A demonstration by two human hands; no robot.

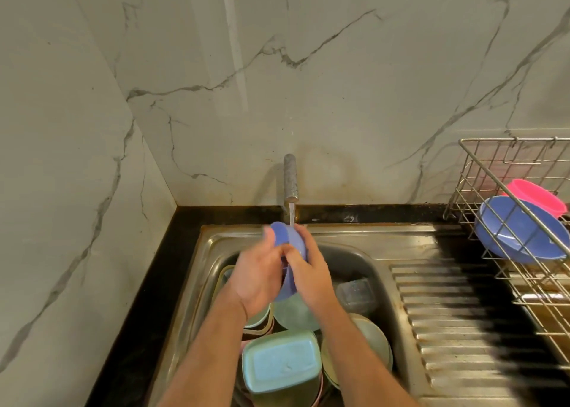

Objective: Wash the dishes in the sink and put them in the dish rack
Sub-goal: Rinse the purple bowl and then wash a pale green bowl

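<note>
Water runs from the dull metal tap (290, 177) onto a smooth blue plastic bowl (290, 240), gripped together by left hand (257, 278) and right hand (308, 275) over the steel sink (209, 252). At 3 o'clock, the wire dish rack (493, 172) holds a round blue bowl in the rack (521, 235) and a pink bowl (538, 198). At 6 o'clock sits an upturned pale green rectangular container (282, 365)

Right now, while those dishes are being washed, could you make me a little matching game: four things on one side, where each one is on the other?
Things:
1. pink bowl
2. blue cup
3. teal container
4. tap

Places:
A. upside down in the sink
B. above the basin, water running
C. in the dish rack
D. held in both hands

Pairs: 1-C, 2-D, 3-A, 4-B
</note>
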